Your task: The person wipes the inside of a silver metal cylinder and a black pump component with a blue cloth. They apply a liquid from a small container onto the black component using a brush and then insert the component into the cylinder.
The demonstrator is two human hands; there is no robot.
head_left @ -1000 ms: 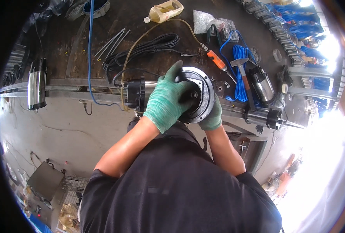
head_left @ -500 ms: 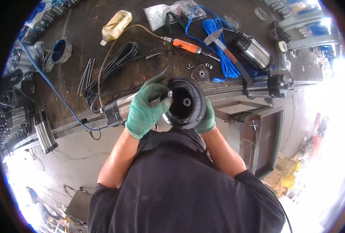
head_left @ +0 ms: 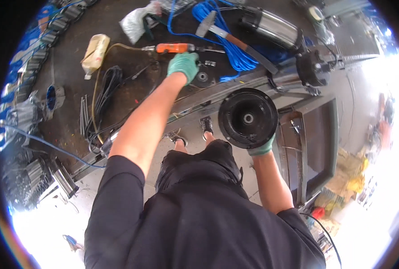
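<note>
My right hand (head_left: 266, 147), in a green glove, holds a round black flanged housing (head_left: 231, 127) from beneath at its lower right edge. The housing's open face points up and shows a small metal ring (head_left: 248, 118) in the middle. Stretched forward over the bench, my green-gloved left hand (head_left: 184, 67) lies against the near side of an orange air tool (head_left: 170, 47). Its fingertips are turned away and blurred, so their grip does not show. Close to its right are small metal pieces (head_left: 210, 63) and a round dark flange part (head_left: 202, 77).
A hammer (head_left: 226, 36) lies across a coil of blue cable (head_left: 208, 12). Steel pump bodies (head_left: 273, 28) rest at the right, and a yellowish bottle (head_left: 95, 54) at the left. Black cable (head_left: 107, 87) loops near long rods (head_left: 83, 112). A metal frame (head_left: 327, 148) stands below the bench edge.
My left hand has left the housing and reached forward to the orange tool. My right hand has carried the housing rightward, its open face now turned up. The view has shifted.
</note>
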